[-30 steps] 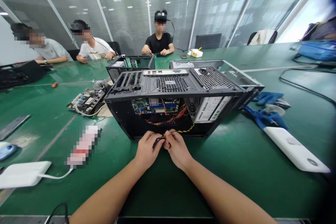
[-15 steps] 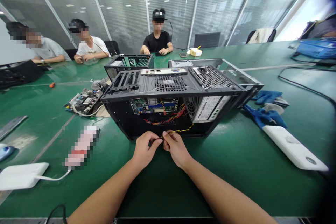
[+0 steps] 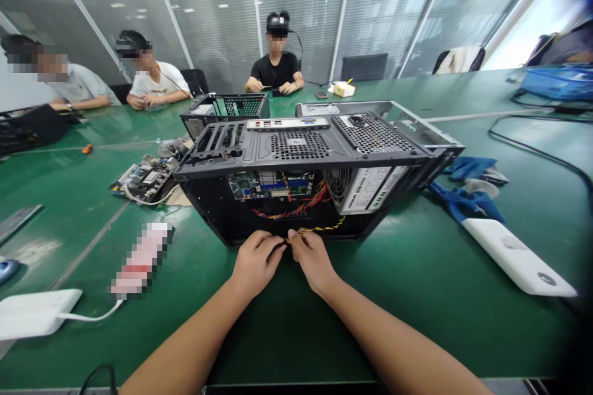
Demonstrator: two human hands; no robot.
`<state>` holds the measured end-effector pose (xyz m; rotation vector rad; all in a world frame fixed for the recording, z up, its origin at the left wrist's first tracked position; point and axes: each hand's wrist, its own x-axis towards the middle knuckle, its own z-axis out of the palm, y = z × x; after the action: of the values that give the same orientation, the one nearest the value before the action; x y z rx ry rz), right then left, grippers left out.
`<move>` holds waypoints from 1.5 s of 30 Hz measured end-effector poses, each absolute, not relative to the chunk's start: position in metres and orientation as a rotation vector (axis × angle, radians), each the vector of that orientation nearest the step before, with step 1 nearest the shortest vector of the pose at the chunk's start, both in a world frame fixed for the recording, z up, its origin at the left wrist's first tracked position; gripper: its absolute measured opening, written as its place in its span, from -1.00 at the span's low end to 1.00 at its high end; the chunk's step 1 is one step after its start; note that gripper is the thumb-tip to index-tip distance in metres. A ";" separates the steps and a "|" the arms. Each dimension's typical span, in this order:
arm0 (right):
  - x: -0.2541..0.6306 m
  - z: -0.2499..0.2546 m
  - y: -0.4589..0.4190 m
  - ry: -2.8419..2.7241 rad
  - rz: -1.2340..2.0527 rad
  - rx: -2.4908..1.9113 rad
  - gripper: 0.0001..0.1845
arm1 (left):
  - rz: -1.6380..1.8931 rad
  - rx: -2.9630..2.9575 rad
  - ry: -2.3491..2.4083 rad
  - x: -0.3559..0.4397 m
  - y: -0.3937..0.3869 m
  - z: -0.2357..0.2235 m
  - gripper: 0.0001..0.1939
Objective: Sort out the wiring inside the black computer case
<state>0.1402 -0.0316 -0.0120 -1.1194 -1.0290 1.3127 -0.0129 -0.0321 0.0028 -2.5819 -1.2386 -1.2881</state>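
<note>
A black computer case (image 3: 296, 160) stands on the green table in front of me, its open side facing my hands. A yellow-and-black twisted cable (image 3: 327, 228) runs from beside the power supply (image 3: 365, 191) to my fingers. My right hand (image 3: 312, 256) pinches this cable between thumb and forefinger. Just left of it, my left hand (image 3: 259, 262) is closed around the cable's end; whatever connector is there lies mostly hidden by the fingers. Inside the case I see a motherboard (image 3: 273, 185) and a bundle of red, orange and black wires (image 3: 296, 211).
To the left are a loose circuit board (image 3: 148, 179), a blurred-out phone (image 3: 141, 259) and a white power bank (image 3: 39, 313). Blue gloves (image 3: 477, 197) and another white power bank (image 3: 519, 256) lie right. More cases (image 3: 227, 108) stand behind. Several people sit across the table.
Both hands stay together at the cable, with small finger shifts. The dark piece seen at my left fingers earlier is now mostly covered. The whole view has drifted slightly.
</note>
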 end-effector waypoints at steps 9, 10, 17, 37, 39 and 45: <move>0.142 -0.014 -0.031 -1.112 1.247 -1.129 -0.49 | -1.292 -2.693 -1.530 -0.015 -0.032 0.006 -0.80; 0.142 -0.014 -0.032 -1.115 1.248 -1.127 -0.50 | -1.295 -2.709 -1.571 -0.014 -0.032 0.006 -0.78; 0.138 -0.007 -0.034 -1.013 1.331 -1.065 -0.50 | -1.378 -2.708 -1.648 -0.012 -0.031 0.009 -0.77; 0.135 -0.007 -0.033 -0.841 1.580 -0.907 -0.47 | -1.340 -2.619 -1.606 -0.014 -0.031 0.013 -0.67; 0.135 -0.009 -0.032 -0.864 1.559 -0.929 -0.49 | -1.366 -2.638 -1.710 -0.012 -0.030 0.014 -0.62; 0.136 -0.004 -0.032 -0.778 1.566 -0.929 -0.48 | -1.430 -2.620 -1.637 -0.013 -0.029 0.008 -0.78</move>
<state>0.1360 -0.0320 -0.0038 -0.9287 -0.7779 1.5660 -0.0131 -0.0294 0.0083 -2.6198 -1.6374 -1.4303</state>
